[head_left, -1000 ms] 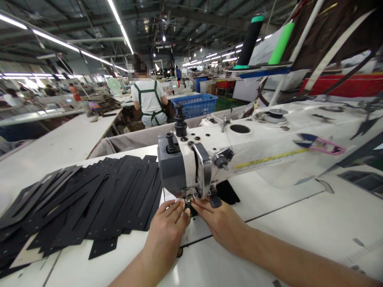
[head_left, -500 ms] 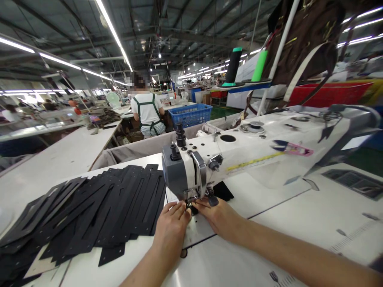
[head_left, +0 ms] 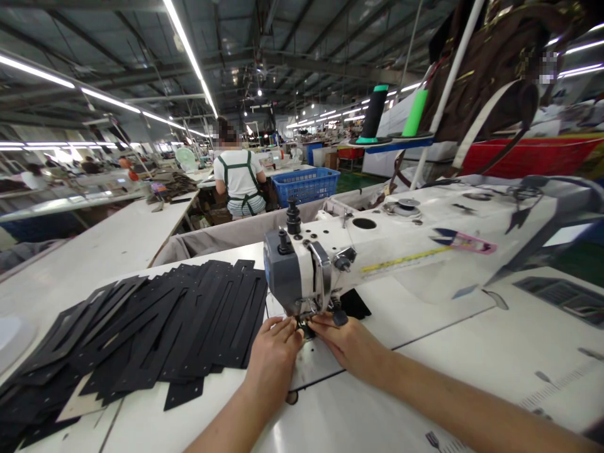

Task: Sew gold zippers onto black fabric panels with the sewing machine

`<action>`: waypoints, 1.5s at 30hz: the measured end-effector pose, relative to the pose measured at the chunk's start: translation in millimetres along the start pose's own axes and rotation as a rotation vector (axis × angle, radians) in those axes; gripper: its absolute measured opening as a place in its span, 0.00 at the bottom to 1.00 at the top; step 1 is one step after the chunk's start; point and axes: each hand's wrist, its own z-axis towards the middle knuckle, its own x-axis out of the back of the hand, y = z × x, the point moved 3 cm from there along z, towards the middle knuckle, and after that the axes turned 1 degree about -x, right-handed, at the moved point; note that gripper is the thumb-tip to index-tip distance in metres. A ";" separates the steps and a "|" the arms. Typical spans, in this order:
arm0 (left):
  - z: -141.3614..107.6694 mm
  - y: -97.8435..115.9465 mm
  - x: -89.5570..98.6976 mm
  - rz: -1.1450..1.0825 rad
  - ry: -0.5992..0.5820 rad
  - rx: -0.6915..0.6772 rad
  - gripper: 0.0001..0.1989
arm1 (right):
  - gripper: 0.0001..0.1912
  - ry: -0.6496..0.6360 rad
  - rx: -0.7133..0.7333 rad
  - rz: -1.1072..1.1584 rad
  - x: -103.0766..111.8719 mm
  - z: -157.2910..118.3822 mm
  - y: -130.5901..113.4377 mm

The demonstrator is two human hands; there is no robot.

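Note:
A white and grey sewing machine [head_left: 287, 270] stands in the middle. Under its needle area lies a black piece [head_left: 355, 304], its far end showing behind the machine head. My left hand [head_left: 274, 352] is at the left of the presser foot, fingers pressed together on the near end of the piece. From the right, my right hand [head_left: 352, 343] reaches in, its fingertips closed on the same end. The fingers and the foot hide most of that end. Many flat black strips [head_left: 189, 327], some slotted, lie overlapped left of the machine.
Black and green thread cones [head_left: 372, 114] stand behind the machine. Pink-handled snips [head_left: 472, 242] lie on its arm. A grey cloth-lined bin [head_left: 212, 239] borders the table's far edge. Beyond are a blue basket [head_left: 306, 185] and a person in a green apron.
The whole view has shifted slightly, so the scene sits a little farther right. Both hands keep their places at the presser foot.

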 end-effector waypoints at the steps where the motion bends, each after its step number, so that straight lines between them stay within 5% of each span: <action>1: 0.1 -0.3 -0.1 0.003 0.001 0.003 0.10 | 0.15 0.000 -0.005 0.000 0.2 0.4 -0.2; 16: -0.5 -3.8 -5.0 0.044 0.006 0.054 0.10 | 0.12 -0.015 -0.096 0.009 -7.4 -0.1 9.7; 22: 4.3 10.8 14.8 0.098 -0.042 0.085 0.08 | 0.11 -0.088 -0.257 -0.450 32.6 -9.1 28.1; 25: 6.2 42.2 21.9 0.041 -0.112 0.047 0.07 | 0.04 -0.224 -0.270 -0.519 41.6 -30.0 10.4; 27: 6.1 63.4 21.2 -0.064 -0.164 -0.016 0.17 | 0.08 -0.226 -0.250 -0.387 41.0 -49.1 -14.8; 30: 3.8 76.4 15.9 -0.265 -0.217 -0.026 0.17 | 0.08 -0.170 -0.355 -0.048 41.5 -77.6 -48.8; 35: 1.4 55.5 18.6 -0.727 -0.183 0.520 0.11 | 0.20 -0.380 -0.987 0.889 32.6 -99.3 -64.4; 39: 4.3 57.6 23.9 -1.108 -0.192 0.859 0.19 | 0.30 -0.140 -1.096 1.593 14.5 -64.1 -66.4; 42: 2.2 60.6 22.8 -1.325 -0.126 1.045 0.23 | 0.29 -0.078 -1.042 1.536 2.9 -41.2 -58.9; 45: -4.5 47.7 23.7 -1.438 -0.069 1.098 0.25 | 0.28 -0.205 -0.918 0.980 8.5 -38.3 -40.1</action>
